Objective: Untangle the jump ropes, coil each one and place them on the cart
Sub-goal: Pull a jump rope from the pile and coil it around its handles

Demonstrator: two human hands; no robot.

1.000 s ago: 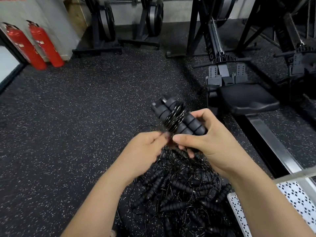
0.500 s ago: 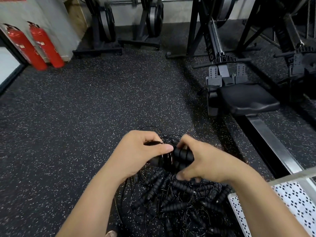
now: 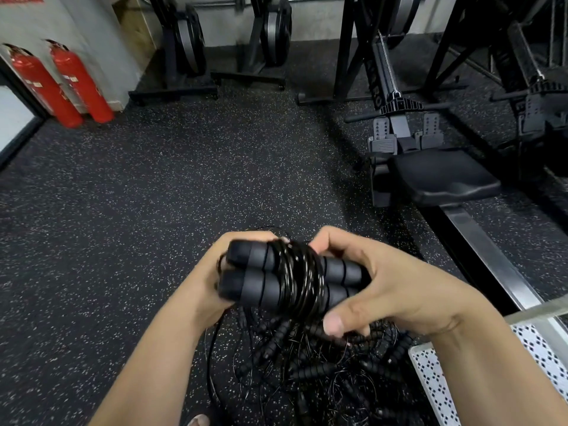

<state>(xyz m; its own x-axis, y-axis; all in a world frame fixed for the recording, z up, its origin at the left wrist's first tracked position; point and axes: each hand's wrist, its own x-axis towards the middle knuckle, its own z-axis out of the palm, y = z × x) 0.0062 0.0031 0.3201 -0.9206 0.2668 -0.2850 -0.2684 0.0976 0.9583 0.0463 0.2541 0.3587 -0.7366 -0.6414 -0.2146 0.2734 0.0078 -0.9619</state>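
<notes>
A coiled jump rope (image 3: 295, 279) lies sideways between my hands: two black foam handles side by side with thin black cord wound tightly round their middle. My right hand (image 3: 396, 284) grips the handles' right end, thumb underneath. My left hand (image 3: 212, 281) holds the left end from behind, mostly hidden by the handles. Below them on the floor lies a tangled pile of jump ropes (image 3: 322, 367), with several ribbed black handles and loose thin cord. The cart (image 3: 436, 373) shows as a white perforated deck corner with a metal rail at the lower right.
Speckled black rubber floor (image 3: 153, 195) stretches ahead and to the left. A rowing machine (image 3: 439, 176) with a black seat and steel rail stands at the right, close to the cart. Two red fire extinguishers (image 3: 58, 84) lean at the far left wall. Black equipment stands line the back.
The coiled rope went from raised and tilted down toward the pile, then turned level. My left hand shifted from pinching the cord to holding the handles' left end.
</notes>
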